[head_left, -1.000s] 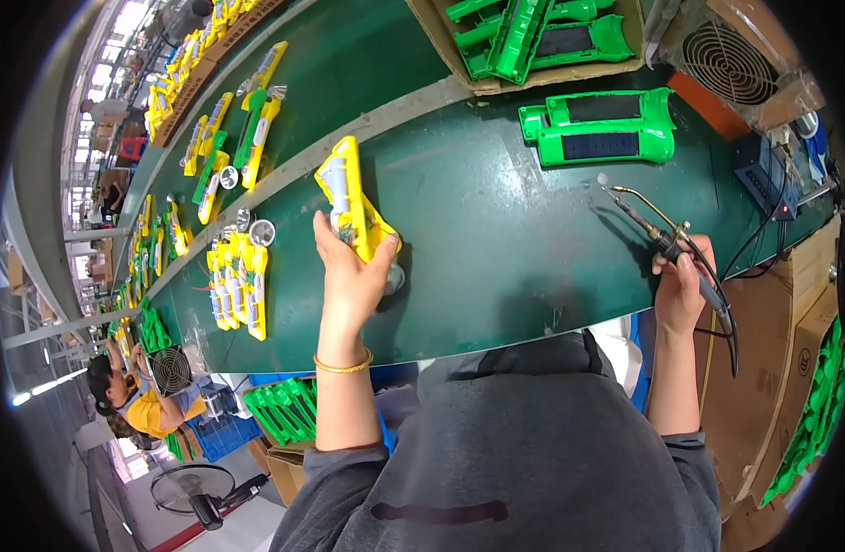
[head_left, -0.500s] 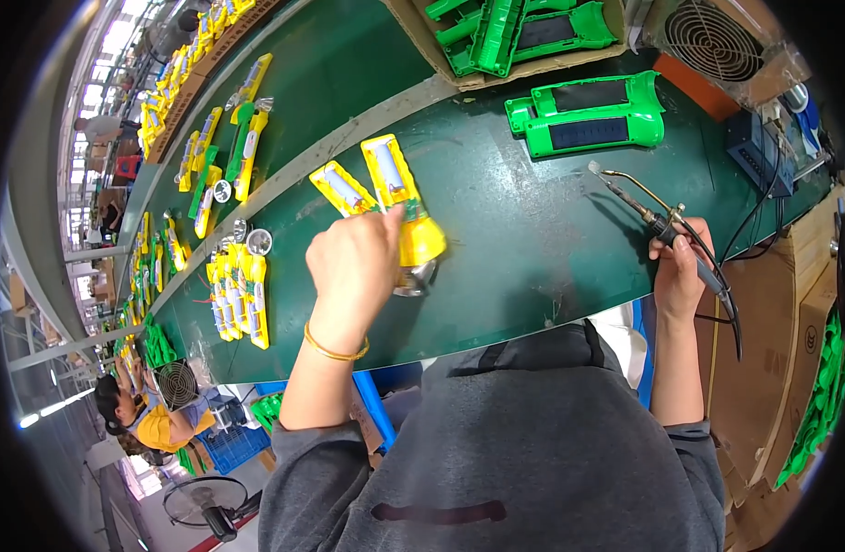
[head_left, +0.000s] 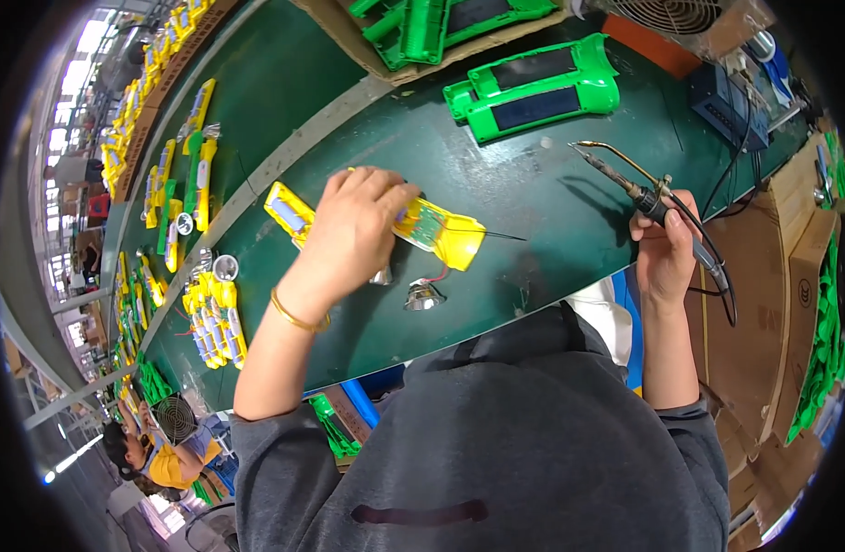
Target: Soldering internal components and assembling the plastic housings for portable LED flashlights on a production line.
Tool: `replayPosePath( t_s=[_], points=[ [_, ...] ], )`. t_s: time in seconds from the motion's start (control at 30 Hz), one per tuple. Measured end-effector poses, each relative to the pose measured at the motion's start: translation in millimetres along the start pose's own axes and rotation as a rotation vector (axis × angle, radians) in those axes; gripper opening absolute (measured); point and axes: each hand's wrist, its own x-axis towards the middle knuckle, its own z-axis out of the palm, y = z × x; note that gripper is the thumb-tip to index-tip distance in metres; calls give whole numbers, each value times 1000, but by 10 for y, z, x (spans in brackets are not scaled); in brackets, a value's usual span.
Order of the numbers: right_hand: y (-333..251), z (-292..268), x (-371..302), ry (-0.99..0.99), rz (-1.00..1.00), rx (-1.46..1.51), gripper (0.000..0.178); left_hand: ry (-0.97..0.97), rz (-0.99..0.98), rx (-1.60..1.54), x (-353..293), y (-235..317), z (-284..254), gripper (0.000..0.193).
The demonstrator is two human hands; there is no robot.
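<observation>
My left hand [head_left: 353, 230] is closed over a yellow flashlight housing [head_left: 461, 241], its fingers bent around the upper end. A green circuit board shows in the uncovered part of the housing, and a thin red wire runs from it to a silver reflector cup [head_left: 424, 295] on the table. Partly hidden behind the hand lies a second yellow housing [head_left: 289, 212] with a battery in it. My right hand [head_left: 666, 248] grips a soldering iron [head_left: 648, 199] fitted with a curved brass feed tube; its tip points up and left, apart from the housings.
Two green housings [head_left: 544, 90] with dark panels lie beyond my hands, near a cardboard box [head_left: 399, 75] of green parts. A blue control box [head_left: 728, 106] stands at the far right. Several yellow battery housings [head_left: 212, 320] lie left. Another person [head_left: 160, 455] works at far left.
The yellow housing under my left hand has turned, its wide end now pointing right, and the reflector shows beside it. My left hand has opened its pinch and wrapped over the housing. The iron stays held.
</observation>
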Motion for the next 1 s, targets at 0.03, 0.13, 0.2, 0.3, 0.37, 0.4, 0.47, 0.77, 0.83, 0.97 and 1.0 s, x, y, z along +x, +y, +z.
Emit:
replayPosePath(
  t_s=[0.03, 0.13, 0.2, 0.3, 0.37, 0.4, 0.47, 0.77, 0.83, 0.97, 1.0],
  points=[
    [0, 8, -11, 11, 1, -10, 20, 19, 1, -15, 8, 109, 30, 37],
    [-53, 92, -24, -22, 13, 35, 20, -29, -55, -165, 45, 472, 86, 42],
    [-53, 114, -7, -48, 14, 43, 19, 43, -100, -184, 55, 689, 188, 43],
    [-36, 131, -13, -29, 6, 46, 20, 142, -148, -171, -29, 941, 206, 43],
    [-31, 140, -27, -18, 18, 92, 21, 636, -395, -211, -182, 933, 258, 35],
    [-19, 170, -43, -33, 40, 94, 22, 673, -529, -302, -246, 831, 359, 33],
    [-33, 280, -88, -9, 92, 115, 22, 594, -736, -577, -222, 667, 422, 29],
    [-16, 819, -333, 41, 338, 361, 14, 467, -171, -456, 69, 743, 417, 18],
    [47, 812, -287, 108, 395, 287, 12, 416, -7, -370, 16, 835, 430, 19],
    [34, 816, -240, 66, 398, 224, 12, 340, 8, -246, 79, 962, 492, 17],
    [63, 783, -241, 31, 388, 219, 13, 339, -72, -299, 91, 993, 500, 16]
  ],
)
